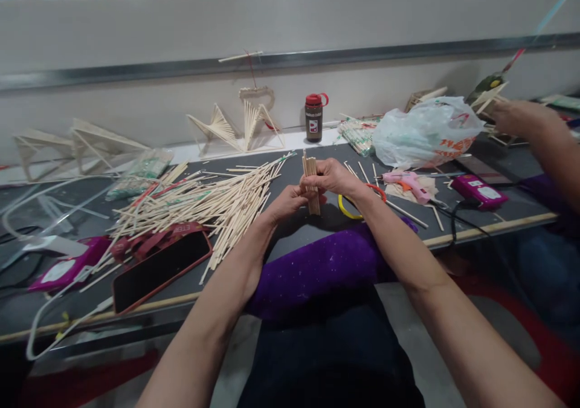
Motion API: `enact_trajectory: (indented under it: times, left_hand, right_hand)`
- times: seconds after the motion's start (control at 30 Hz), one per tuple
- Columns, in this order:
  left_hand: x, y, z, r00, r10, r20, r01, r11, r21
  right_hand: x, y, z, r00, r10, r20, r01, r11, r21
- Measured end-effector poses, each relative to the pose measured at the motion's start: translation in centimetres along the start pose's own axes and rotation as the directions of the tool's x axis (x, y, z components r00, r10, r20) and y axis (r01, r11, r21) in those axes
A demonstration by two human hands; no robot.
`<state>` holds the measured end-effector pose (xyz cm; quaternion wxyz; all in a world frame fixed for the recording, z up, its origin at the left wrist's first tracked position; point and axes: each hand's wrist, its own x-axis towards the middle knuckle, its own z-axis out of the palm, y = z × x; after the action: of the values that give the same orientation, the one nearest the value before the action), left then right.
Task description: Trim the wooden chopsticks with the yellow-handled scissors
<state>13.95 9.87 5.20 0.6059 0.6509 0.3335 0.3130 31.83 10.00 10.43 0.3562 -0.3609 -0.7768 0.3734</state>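
A small upright bundle of thin wooden sticks (314, 204) is gripped between both my hands, just above the dark tabletop. My left hand (290, 201) is closed on its left side. My right hand (334, 177) is closed round it from the right, with the stick ends rising above the fingers. To the left spreads a big loose pile of wooden sticks (240, 205). Right of the bundle lie a yellow and red ring (348, 207) and a pink glue gun (410, 184). A purple cloth (317, 269) lies along the table edge under my forearms.
A phone (163, 269) and cables lie front left. Behind stand fan-shaped stick models (217, 131) and a bottle with a red lid (313, 121). A plastic bag (426, 131) and a purple box (479, 191) are on the right, near another person's hand (521, 119).
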Motion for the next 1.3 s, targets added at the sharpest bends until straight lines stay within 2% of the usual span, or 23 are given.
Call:
enact_trajectory:
  times: [0.17,0.33,0.5,0.77,1.03,1.17,1.3]
  left_hand:
    - [0.1,-0.2,0.1,1.000,0.011,0.022,-0.011,1.000,-0.010]
    - [0.0,0.0,0.4,0.999,0.014,0.032,-0.014,1.000,-0.005]
    - [0.0,-0.5,0.5,0.998,-0.036,0.053,0.039,0.998,-0.059]
    - [0.3,-0.6,-0.2,0.996,-0.055,0.075,0.047,0.993,0.107]
    - [-0.1,0.3,0.0,0.998,0.063,-0.025,-0.060,0.993,0.105]
    - [-0.1,0.4,0.3,0.996,0.073,-0.043,-0.069,0.993,0.099]
    - [0.1,-0.1,0.2,0.996,0.077,-0.049,-0.073,0.993,0.091]
  right_hand:
    - [-0.5,-0.4,0.0,0.998,0.058,0.007,-0.058,0.997,0.047]
    - [-0.3,0.0,0.0,0.999,0.034,-0.006,-0.034,0.999,0.002]
    - [-0.2,1.0,-0.3,0.999,0.011,-0.040,-0.013,0.999,-0.043]
    - [-0.4,0.6,-0.4,0.999,0.000,-0.051,-0.001,1.000,-0.029]
    - [-0.9,0.2,-0.5,0.999,0.001,-0.049,-0.002,1.000,-0.007]
    - [-0.7,0.4,-0.7,0.996,-0.055,-0.077,0.051,0.997,-0.054]
    - [-0.4,0.4,-0.6,0.997,-0.064,-0.053,0.061,0.996,-0.066]
